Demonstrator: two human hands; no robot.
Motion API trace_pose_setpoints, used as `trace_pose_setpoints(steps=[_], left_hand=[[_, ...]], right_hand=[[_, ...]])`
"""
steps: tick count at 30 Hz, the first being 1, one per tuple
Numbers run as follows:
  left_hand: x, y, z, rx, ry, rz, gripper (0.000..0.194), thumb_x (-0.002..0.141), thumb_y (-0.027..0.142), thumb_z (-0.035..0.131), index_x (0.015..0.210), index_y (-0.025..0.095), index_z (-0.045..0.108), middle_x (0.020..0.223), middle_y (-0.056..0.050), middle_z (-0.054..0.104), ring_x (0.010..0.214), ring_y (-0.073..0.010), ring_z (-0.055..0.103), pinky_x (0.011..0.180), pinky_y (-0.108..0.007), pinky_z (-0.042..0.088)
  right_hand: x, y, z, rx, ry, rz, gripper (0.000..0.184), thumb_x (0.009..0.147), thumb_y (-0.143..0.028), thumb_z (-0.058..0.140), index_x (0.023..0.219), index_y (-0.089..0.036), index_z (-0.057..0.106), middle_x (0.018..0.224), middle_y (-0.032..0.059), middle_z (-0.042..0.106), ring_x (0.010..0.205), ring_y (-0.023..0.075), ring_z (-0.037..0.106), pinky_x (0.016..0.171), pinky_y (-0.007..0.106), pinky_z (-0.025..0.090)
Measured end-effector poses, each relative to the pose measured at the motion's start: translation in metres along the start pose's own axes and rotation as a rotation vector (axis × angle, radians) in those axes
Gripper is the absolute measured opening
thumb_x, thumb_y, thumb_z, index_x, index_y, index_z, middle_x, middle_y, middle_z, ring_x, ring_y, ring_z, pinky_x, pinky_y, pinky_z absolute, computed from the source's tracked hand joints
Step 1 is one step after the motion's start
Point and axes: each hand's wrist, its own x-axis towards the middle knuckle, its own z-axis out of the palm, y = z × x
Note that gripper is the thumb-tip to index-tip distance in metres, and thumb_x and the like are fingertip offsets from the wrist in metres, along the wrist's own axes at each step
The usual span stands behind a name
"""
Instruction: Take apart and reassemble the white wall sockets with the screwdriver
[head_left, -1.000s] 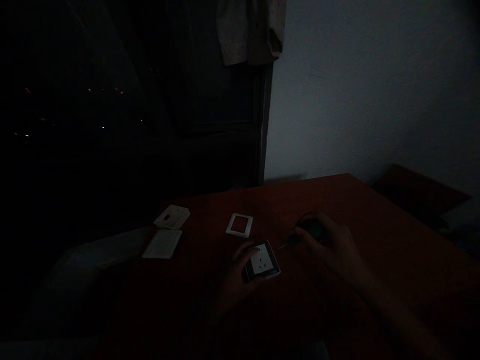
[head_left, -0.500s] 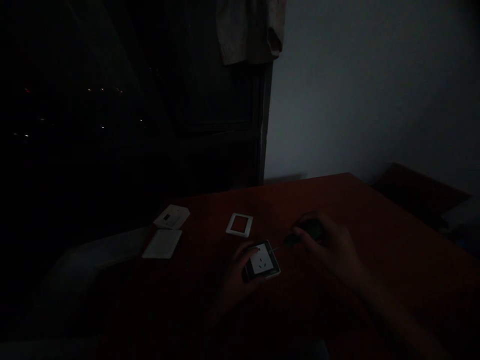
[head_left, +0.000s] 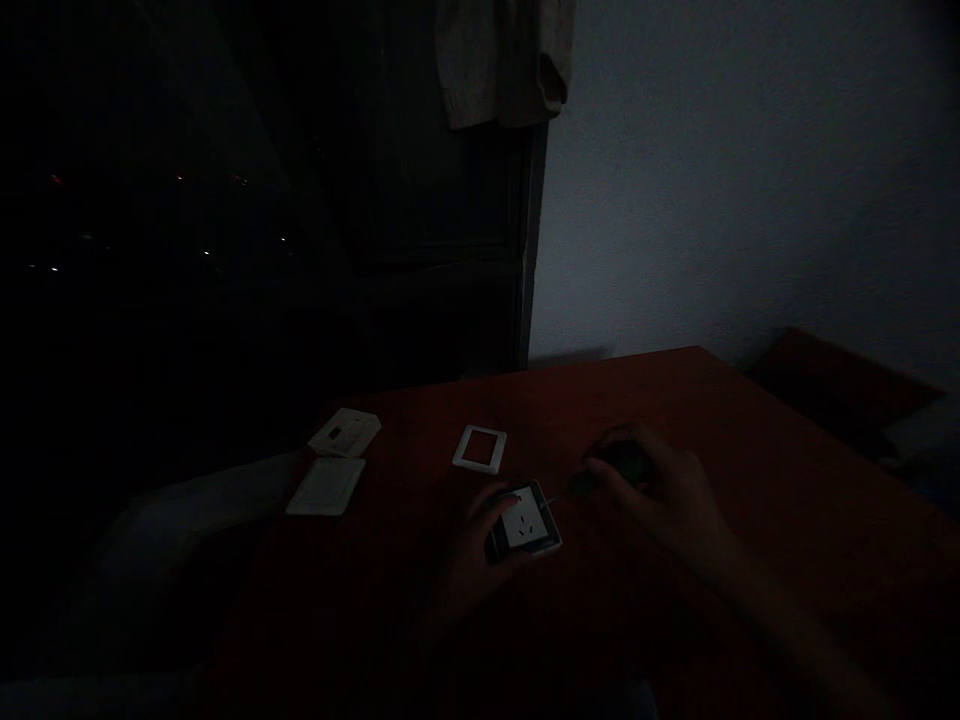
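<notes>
A wall socket with a white face and a dark surround rests on the table, slots facing up. My left hand grips it from the left, fingers along its far and near edges. In my right hand is a screwdriver with a dark green handle, its thin shaft pointing left. The screwdriver's tip is at the right side of the socket's face; whether it sits in a screw or slot is too dark to tell. Just behind the socket lies a white square frame.
On the reddish-brown table, a flat white plate and a pale box-like piece lie near the left edge. Cloth hangs by the dark window, and a pale wall stands behind the table.
The screwdriver's tip has moved slightly left, from beside the socket onto its right side, and stays there. My left hand holds the socket in the same place.
</notes>
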Motion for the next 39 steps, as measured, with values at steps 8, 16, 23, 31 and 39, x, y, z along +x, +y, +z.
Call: trace_pose_setpoints(steps=[8,16,23,31,39], left_hand=[[0.0003,0.0015,-0.0009,0.008,0.005,0.012,0.059,0.072,0.028,0.074,0.128,0.03,0.052,0.144,-0.006,0.042,0.131,-0.028,0.04,0.108,-0.045,0.038],[0.0007,-0.0018,0.0012,-0.007,-0.001,0.02,0.06,0.073,0.026,0.074,0.128,0.029,0.05,0.144,-0.006,0.04,0.131,-0.0275,0.04,0.108,-0.044,0.038],[0.0007,-0.0026,0.001,0.001,-0.011,0.016,0.061,0.072,0.025,0.074,0.128,0.029,0.05,0.145,-0.006,0.039,0.132,-0.0281,0.039,0.109,-0.046,0.036],[0.0006,-0.0016,0.0012,-0.001,-0.012,0.003,0.061,0.072,0.027,0.073,0.128,0.029,0.051,0.145,-0.006,0.04,0.131,-0.0284,0.041,0.107,-0.045,0.039],[0.0014,-0.0044,0.0021,0.027,-0.01,0.028,0.062,0.072,0.028,0.074,0.129,0.028,0.049,0.145,-0.007,0.039,0.132,-0.0279,0.039,0.109,-0.045,0.037]], right_hand=[[-0.0022,-0.004,0.0009,-0.004,-0.049,-0.004,0.02,0.088,-0.042,0.056,0.097,-0.024,0.055,0.085,0.0011,0.069,0.071,0.0147,0.066,0.058,0.022,0.05],[-0.0021,-0.0039,-0.0037,-0.045,-0.005,-0.04,0.019,0.087,-0.041,0.056,0.095,-0.023,0.056,0.083,0.002,0.069,0.068,0.0143,0.066,0.057,0.022,0.051],[-0.0019,-0.0037,-0.0012,-0.04,0.028,-0.06,0.019,0.087,-0.039,0.057,0.094,-0.022,0.058,0.083,0.0025,0.07,0.069,0.0147,0.067,0.056,0.022,0.051],[-0.0019,-0.0035,0.001,-0.021,0.01,-0.07,0.02,0.087,-0.04,0.056,0.095,-0.022,0.057,0.083,0.0032,0.07,0.069,0.0149,0.067,0.055,0.022,0.051],[0.0,-0.0043,-0.0001,-0.019,-0.003,-0.047,0.02,0.088,-0.041,0.056,0.096,-0.022,0.055,0.083,0.0016,0.069,0.07,0.0141,0.066,0.056,0.021,0.05]])
